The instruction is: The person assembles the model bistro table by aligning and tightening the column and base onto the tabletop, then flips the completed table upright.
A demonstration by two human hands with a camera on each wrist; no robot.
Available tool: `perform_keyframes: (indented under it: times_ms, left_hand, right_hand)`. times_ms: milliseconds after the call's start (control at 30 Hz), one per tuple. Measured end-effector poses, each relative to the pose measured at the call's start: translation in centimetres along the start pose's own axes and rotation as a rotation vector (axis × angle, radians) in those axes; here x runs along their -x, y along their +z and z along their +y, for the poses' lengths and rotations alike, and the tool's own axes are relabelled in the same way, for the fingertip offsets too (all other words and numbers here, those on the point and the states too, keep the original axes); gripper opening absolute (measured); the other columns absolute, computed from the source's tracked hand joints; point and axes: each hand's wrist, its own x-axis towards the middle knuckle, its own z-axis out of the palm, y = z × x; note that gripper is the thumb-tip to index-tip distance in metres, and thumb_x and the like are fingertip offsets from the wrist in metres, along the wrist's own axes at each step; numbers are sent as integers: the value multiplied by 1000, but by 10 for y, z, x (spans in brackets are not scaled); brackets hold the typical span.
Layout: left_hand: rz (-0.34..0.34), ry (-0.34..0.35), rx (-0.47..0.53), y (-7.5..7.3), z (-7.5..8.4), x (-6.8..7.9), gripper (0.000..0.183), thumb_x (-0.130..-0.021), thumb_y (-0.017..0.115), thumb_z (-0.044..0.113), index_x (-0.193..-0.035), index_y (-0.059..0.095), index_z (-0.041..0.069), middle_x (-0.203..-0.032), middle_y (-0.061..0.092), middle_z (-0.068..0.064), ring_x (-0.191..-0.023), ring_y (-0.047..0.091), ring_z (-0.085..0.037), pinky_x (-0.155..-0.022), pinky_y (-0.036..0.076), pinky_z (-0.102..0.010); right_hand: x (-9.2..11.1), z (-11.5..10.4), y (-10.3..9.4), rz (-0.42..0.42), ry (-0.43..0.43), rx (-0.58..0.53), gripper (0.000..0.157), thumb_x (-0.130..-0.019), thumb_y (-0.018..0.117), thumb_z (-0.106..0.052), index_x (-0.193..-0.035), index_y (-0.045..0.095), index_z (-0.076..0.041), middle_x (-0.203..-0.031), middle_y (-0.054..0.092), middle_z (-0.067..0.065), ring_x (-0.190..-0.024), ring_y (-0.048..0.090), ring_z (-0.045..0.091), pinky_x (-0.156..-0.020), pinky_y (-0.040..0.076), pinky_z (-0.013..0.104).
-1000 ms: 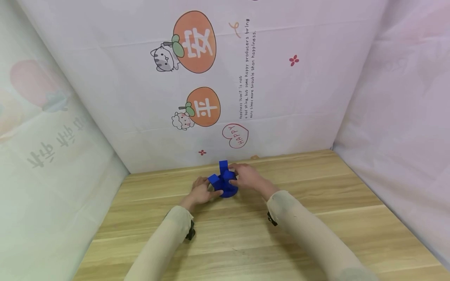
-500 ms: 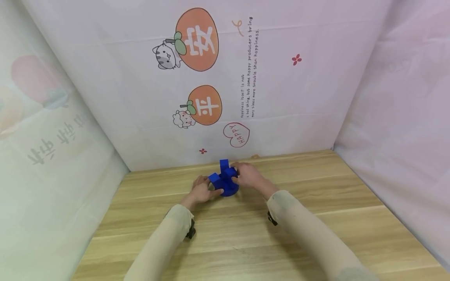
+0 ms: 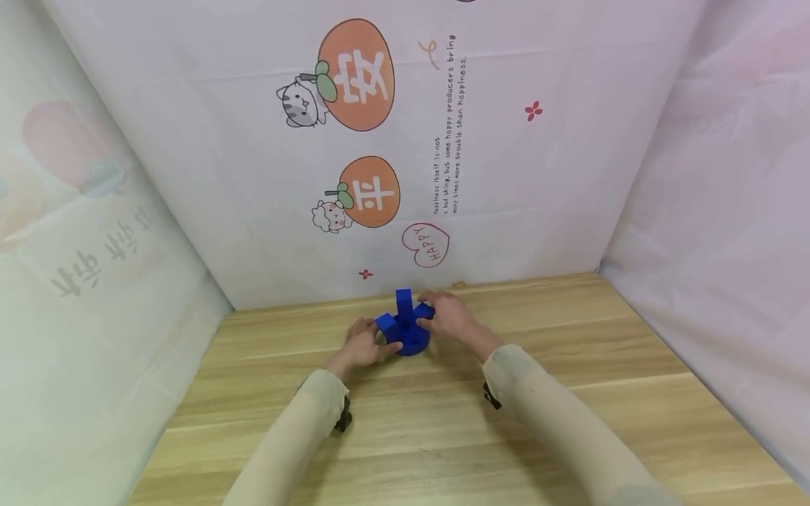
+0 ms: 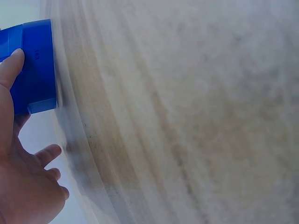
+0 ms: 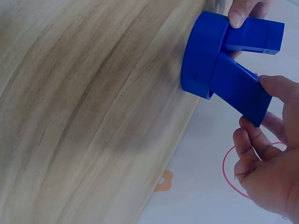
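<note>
A blue plastic piece with a short round base (image 3: 415,345) and upright block-shaped arms sits on the wooden table near the back wall. My left hand (image 3: 363,347) holds its left side, the thumb pressing on the blue body (image 4: 38,65) in the left wrist view. Between the thumb and fingers of my right hand (image 3: 451,318) is the end of one flat blue arm (image 5: 244,91), which leans outward from the base. Another arm (image 5: 257,36) stands straighter beside the left hand's fingers in the right wrist view. A taller arm (image 3: 403,302) rises at the back.
A white printed cloth (image 3: 506,211) hangs as the back wall just behind the piece. More pale cloth forms the left side (image 3: 82,316) and right side (image 3: 709,232). The wood-grain table (image 3: 430,436) stretches toward the front.
The blue arm in my right hand has tilted outward to the right, away from the middle of the piece. My left hand and the base have stayed nearly in place.
</note>
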Motion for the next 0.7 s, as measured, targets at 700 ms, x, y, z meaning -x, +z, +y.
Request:
perform_keyframes:
  times_ms: [700]
  left_hand:
    - [-17,-5,-9,-5,8,4,81,-93,63,53,-153,38,4,-156,38,-24,-151,19,-44,-123,13,-58]
  right_hand:
    - [6,3,-8,-16,-81,96,43,-83,76,-35,-118,68,-10,-107,73,8,-95,68,20,-84,56,37]
